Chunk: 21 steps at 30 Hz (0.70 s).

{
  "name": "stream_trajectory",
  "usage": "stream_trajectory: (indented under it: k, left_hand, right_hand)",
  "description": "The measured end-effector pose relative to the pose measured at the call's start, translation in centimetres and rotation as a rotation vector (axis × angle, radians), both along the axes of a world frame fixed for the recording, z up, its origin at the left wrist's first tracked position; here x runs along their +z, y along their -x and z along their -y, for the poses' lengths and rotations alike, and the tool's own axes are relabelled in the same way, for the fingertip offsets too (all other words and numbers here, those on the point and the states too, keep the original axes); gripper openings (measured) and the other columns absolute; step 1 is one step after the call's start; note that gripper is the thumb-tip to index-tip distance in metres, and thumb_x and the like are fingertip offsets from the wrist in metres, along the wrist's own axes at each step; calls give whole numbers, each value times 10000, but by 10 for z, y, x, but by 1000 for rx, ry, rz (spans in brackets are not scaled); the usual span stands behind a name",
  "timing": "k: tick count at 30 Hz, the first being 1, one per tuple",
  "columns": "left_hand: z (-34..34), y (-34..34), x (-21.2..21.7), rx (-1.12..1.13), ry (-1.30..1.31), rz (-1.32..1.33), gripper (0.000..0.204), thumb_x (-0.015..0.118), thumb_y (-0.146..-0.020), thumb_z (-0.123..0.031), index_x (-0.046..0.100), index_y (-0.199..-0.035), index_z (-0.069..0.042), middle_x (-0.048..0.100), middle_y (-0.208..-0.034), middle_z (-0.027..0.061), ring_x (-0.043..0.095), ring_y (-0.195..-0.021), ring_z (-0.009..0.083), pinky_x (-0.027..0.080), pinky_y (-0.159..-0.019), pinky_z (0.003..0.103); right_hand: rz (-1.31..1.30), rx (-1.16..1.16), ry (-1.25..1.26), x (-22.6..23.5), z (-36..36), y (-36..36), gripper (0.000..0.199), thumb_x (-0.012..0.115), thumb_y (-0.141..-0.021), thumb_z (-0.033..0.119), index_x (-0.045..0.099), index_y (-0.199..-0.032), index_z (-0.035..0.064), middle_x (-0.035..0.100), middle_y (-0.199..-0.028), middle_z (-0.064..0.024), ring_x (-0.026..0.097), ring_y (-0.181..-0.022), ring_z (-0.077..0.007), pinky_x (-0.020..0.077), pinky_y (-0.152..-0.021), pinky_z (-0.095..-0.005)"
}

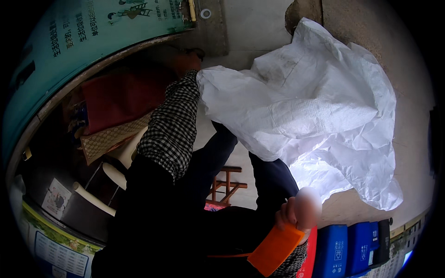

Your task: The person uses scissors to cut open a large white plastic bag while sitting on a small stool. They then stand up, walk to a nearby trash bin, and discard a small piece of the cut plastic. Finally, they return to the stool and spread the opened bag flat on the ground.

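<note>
Clearly to the right of the left hand [187, 62] and ahead of the right hand [294, 217], a broad white sack [301, 92], rumpled and spread wide. Loosely slanted, from a narrow corner just beside the left wrist, across the space beyond the right hand, to a drooping corner well off to that hand's right; no crisp long axis among so many folds. Nearest to the left hand at the narrow corner, nearest to the right hand along the lower edge, thus close to both but on different sides. Far forward on the left, with the checked sleeve [169, 125] alongside the sack's left edge; close in to the body on the right, fingers curled inward rather than flat, with an orange patch [276, 250] at the wrist. Hard to judge, given deep shade over the left hand and a pale blur over the right fingertips: cannot tell how far open on the left, nor any hold on the sack by either. Left of the left hand and back toward the body, a red cloth [123, 99] and a patterned panel [113, 136]. Between the hands, dark trouser legs [273, 176] and a wooden stool [227, 185]. Just right of the right hand, a red bin [311, 255] and a blue bin [330, 252].
</note>
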<state>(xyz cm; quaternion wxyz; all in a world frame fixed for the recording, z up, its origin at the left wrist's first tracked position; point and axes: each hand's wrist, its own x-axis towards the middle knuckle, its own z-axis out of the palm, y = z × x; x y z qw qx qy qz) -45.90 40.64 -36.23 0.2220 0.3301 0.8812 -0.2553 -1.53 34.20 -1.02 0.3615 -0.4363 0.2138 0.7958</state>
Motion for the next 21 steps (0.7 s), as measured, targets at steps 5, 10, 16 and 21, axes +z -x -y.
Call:
stream_trajectory:
  k: [5, 10, 16, 21]
  left_hand:
    - [-2, 1, -6, 365, -216, 49, 426, 601, -859, -370, 727, -1012, 7, 691, -1052, 226, 671, -965, 368, 522, -867, 448]
    - [-23, -7, 3, 388, -517, 50, 376, 656, -811, -288, 719, -1047, -2, 687, -1090, 205, 663, -985, 363, 509, -891, 449]
    - [-16, 7, 13, 172, -481, 122, 269, 627, -833, -189, 696, -1042, -34, 698, -1022, 175, 667, -938, 333, 520, -820, 402]
    - [37, -50, 59, 594, -606, 757, 329, 654, -894, -339, 655, -1064, -57, 682, -1004, 76, 632, -917, 203, 495, -814, 345]
  right_hand:
    - [6, 34, -29, 0, -4, 3, 205, 578, -954, 266, 472, -900, 99, 406, -694, -18, 378, -553, -130, 402, -461, -267]
    - [-17, -39, 35, -2, 2, 1, 198, 519, -988, 274, 482, -912, 94, 430, -720, -50, 406, -572, -164, 446, -483, -295]
    - [-134, -21, -103, -18, 13, -3, 181, 510, -995, 271, 499, -928, 104, 445, -748, -62, 419, -593, -176, 455, -494, -296]
    - [-97, -82, -100, -20, 23, 16, 190, 583, -953, 284, 505, -957, 111, 436, -786, -44, 415, -630, -161, 430, -499, -277]
